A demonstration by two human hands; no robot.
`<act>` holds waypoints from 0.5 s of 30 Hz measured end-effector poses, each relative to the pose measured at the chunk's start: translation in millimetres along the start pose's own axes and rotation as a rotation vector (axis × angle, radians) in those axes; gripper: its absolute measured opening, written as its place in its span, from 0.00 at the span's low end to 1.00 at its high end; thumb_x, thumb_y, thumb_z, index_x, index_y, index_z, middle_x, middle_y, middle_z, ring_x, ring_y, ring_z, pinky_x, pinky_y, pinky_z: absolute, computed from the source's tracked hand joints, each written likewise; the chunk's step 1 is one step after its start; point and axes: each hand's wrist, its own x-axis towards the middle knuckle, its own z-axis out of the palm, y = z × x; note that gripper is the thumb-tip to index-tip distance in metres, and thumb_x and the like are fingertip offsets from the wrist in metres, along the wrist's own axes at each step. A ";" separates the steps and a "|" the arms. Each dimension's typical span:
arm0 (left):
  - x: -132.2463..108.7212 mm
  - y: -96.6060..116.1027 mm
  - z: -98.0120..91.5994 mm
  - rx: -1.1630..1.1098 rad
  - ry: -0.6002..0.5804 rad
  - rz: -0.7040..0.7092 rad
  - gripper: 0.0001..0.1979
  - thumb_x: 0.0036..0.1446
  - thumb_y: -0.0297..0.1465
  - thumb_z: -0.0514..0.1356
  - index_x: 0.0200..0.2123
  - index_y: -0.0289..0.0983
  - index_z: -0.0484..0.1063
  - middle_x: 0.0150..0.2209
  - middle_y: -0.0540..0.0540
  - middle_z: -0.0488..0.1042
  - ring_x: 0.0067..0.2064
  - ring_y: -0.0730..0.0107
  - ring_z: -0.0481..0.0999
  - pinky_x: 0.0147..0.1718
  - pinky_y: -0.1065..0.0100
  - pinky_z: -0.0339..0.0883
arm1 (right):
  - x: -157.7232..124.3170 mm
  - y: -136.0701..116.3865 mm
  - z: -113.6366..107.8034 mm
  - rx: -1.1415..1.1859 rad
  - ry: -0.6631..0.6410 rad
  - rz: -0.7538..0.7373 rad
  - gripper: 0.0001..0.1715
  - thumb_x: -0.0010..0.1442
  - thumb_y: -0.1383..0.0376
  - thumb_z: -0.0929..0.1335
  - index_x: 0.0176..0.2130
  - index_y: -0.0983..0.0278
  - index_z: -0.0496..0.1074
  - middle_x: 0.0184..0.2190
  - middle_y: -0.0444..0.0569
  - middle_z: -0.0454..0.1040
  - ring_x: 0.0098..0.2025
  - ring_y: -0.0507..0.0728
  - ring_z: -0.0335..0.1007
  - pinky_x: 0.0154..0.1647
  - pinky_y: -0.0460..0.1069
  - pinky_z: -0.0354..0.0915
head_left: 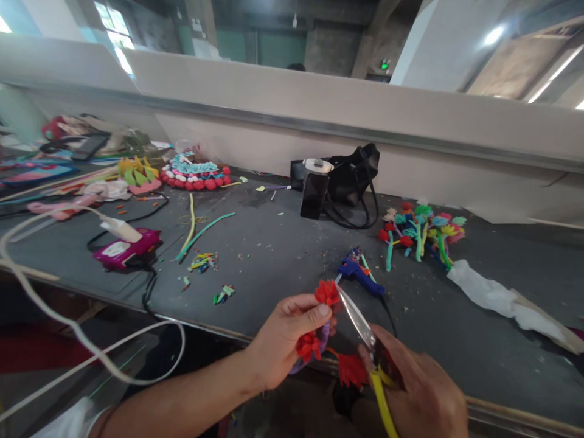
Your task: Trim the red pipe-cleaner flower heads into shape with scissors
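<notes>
Between the thumb and fingers of my left hand (pixel 287 331) is a red fuzzy flower (pixel 326 292) on a purple stem (pixel 325 338). A second red flower (pixel 309 347) sits lower on that stem, and another red flower (pixel 351 370) hangs to its right. My right hand (pixel 417 380) grips scissors (pixel 358 317) with yellow handles. Their blade tips touch or nearly touch the right edge of the upper flower; I cannot tell which. Just beyond the tips lies a blue hot glue gun (pixel 360 274) on the dark table (pixel 269 261).
Colourful pipe-cleaner flowers (pixel 422 228) lie at right beside a white-wrapped bundle (pixel 488 292). A phone (pixel 314 196) leans by a black bag (pixel 353 179). Left are a purple power strip (pixel 128 248), a white cable (pixel 59 316), loose pipe cleaners (pixel 203 234) and small scraps (pixel 224 294).
</notes>
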 end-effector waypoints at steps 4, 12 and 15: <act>-0.6 -0.5 -0.7 0.099 0.030 0.039 0.16 0.43 0.39 0.76 0.31 0.34 0.82 0.30 0.49 0.77 0.32 0.77 0.73 0.35 0.76 0.65 | 0.3 -1.1 -2.3 -0.016 0.000 -0.009 0.18 0.67 0.59 0.64 0.48 0.65 0.78 0.28 0.49 0.81 0.23 0.55 0.73 0.28 0.50 0.63; 0.2 0.1 -2.2 0.205 0.023 0.081 0.16 0.44 0.40 0.75 0.31 0.33 0.82 0.29 0.48 0.75 0.32 0.75 0.69 0.34 0.73 0.61 | -0.1 -1.7 0.1 0.033 -0.029 0.036 0.20 0.67 0.55 0.64 0.48 0.63 0.78 0.22 0.46 0.76 0.20 0.54 0.70 0.25 0.49 0.62; 0.3 2.9 -2.8 0.246 -0.001 0.086 0.16 0.46 0.41 0.74 0.32 0.34 0.82 0.27 0.49 0.73 0.29 0.76 0.66 0.31 0.73 0.58 | 3.2 -4.2 -2.2 0.079 -0.046 0.058 0.21 0.67 0.52 0.63 0.47 0.61 0.78 0.21 0.45 0.75 0.19 0.53 0.70 0.24 0.48 0.63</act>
